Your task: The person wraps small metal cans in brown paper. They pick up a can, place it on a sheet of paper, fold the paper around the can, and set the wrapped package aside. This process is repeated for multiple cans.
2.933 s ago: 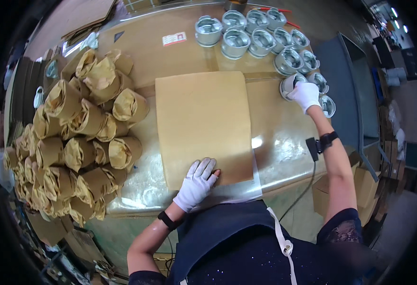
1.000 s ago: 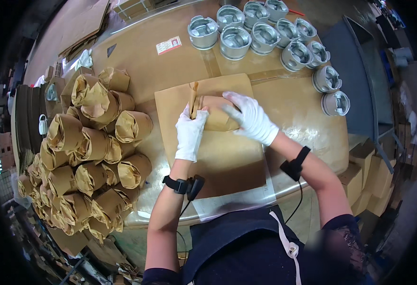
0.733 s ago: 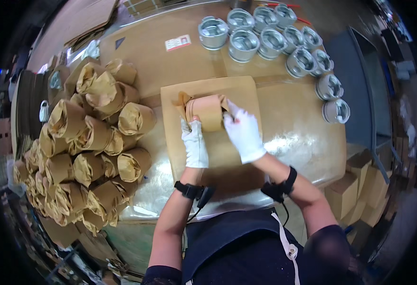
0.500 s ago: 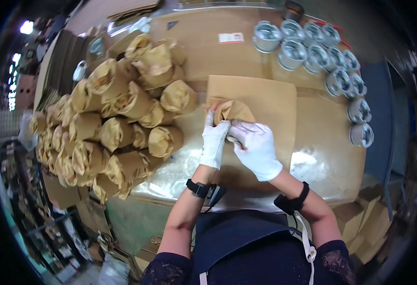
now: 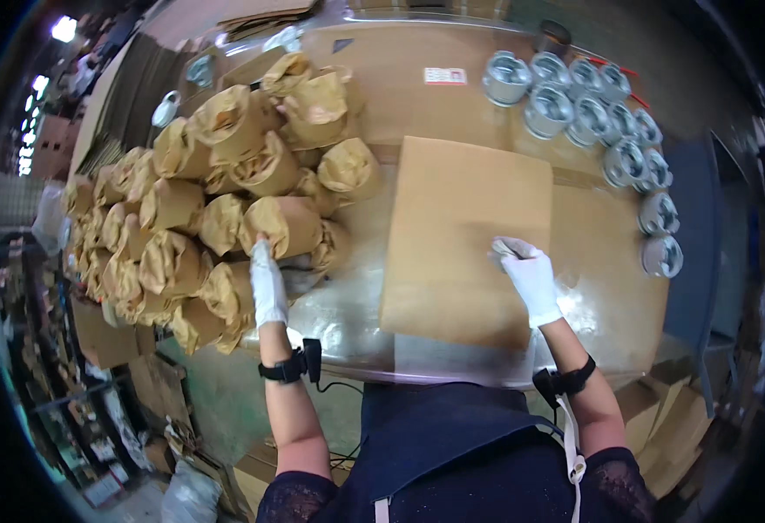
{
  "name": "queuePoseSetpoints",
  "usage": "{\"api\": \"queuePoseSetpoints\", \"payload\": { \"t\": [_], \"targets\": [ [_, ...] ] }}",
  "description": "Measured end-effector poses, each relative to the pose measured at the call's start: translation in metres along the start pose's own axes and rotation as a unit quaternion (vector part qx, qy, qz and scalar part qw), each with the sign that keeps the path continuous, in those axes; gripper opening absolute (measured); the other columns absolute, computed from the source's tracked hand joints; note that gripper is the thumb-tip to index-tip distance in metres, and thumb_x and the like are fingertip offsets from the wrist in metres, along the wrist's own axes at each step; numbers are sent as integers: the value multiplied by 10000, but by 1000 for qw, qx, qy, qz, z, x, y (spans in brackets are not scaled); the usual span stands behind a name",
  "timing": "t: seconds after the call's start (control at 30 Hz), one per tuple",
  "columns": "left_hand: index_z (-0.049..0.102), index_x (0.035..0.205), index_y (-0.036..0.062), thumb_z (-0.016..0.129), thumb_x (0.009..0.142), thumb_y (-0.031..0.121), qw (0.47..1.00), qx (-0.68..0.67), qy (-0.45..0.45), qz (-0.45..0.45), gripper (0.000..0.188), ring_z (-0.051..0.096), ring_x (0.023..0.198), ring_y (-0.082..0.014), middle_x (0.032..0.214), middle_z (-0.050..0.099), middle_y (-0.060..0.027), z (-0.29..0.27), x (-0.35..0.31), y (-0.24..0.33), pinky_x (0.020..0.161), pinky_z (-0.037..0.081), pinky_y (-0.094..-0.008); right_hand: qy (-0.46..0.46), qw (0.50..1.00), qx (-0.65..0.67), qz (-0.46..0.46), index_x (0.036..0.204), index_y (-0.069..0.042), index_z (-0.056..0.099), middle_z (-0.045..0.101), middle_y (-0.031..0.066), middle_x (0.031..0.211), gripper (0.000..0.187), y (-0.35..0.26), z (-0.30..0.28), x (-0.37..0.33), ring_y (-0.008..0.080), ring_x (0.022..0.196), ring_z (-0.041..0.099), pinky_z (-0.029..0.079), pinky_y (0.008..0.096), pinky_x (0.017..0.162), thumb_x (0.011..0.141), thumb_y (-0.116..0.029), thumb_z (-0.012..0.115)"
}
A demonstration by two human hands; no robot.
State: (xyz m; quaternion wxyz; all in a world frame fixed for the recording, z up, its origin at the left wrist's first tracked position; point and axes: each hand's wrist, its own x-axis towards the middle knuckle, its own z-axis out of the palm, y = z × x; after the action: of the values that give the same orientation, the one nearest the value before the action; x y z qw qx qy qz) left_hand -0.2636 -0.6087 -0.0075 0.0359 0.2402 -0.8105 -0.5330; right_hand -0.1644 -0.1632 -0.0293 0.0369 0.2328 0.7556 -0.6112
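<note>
My left hand, in a white glove, holds a round bundle wrapped in brown paper at the right front of a pile. The bundle rests against other wrapped bundles, and its near side is partly behind my fingers. Over the right part of a flat brown paper sheet is my right hand, also gloved, its fingers curled together. Whether anything is pinched in its fingertips is too small to tell.
Several unwrapped silvery metal cylinders stand at the far right of the table, with a dark cup-like thing and a red rod behind them. Flat cardboard is stacked beyond the pile. A grey-blue panel stands right of the table.
The wrapped bundle has gone from the paper sheet leftward to the pile, in my left hand. My right hand has let go of it and moved right.
</note>
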Motion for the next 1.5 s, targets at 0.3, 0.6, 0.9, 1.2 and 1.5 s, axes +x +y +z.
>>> {"api": "queuePoseSetpoints", "payload": {
  "t": [0.3,0.6,0.9,1.2,1.5],
  "targets": [
    [576,1388,131,780,858,110,789,237,-165,543,569,605,1073,-298,1254,600,-138,80,-156,60,934,507,-486,263,959,-95,33,1346,-11,677,773,184,1156,514,33,-48,14,234,1071,748,564,332,958,923,-298,727],
    [683,1278,267,823,723,330,662,311,-350,585,576,502,1372,-392,1478,551,-125,178,-197,-17,1143,356,-628,277,941,-194,16,1289,-68,733,739,239,1216,484,19,-112,17,336,1166,708,544,397,1017,913,-371,760],
    [724,1224,222,823,747,251,664,254,-422,562,487,527,1372,-383,1483,575,-119,172,-182,6,1151,410,-570,281,593,-754,21,914,-78,724,714,126,862,570,53,-353,-9,319,789,708,602,458,683,726,-603,847],
    [726,1046,91,635,858,193,639,238,-414,602,232,653,1212,-257,1224,703,-77,171,-200,-11,977,538,-422,107,592,-795,81,964,-77,763,773,165,879,365,42,-354,33,320,799,768,608,465,703,757,-373,814],
    [673,1279,164,563,939,205,605,330,-396,607,359,617,1019,-252,1066,605,-61,179,-221,3,841,503,-401,-48,955,-248,154,1197,5,747,767,109,1106,540,-42,-210,10,141,944,706,571,310,861,910,-452,763]
  ]
}}
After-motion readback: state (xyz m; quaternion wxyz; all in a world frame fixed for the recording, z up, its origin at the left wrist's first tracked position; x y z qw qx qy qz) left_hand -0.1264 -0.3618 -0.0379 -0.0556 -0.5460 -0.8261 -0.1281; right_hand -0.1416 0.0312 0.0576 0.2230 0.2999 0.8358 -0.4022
